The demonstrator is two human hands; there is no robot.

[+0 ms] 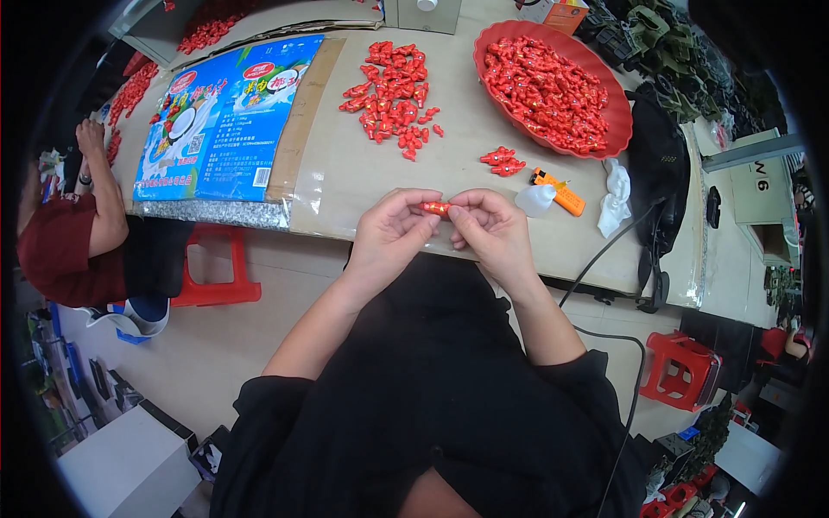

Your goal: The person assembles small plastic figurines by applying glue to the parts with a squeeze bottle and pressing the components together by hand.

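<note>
A flat blue printed bag (220,116) lies on cardboard at the bench's (345,186) left. Your left hand (389,237) and right hand (492,229) pinch the twisted ends of a small, shiny red candy (436,208) above the bench's near edge. Similar candies fill the oval red tray (615,116) and a loose pile (393,97).
</note>
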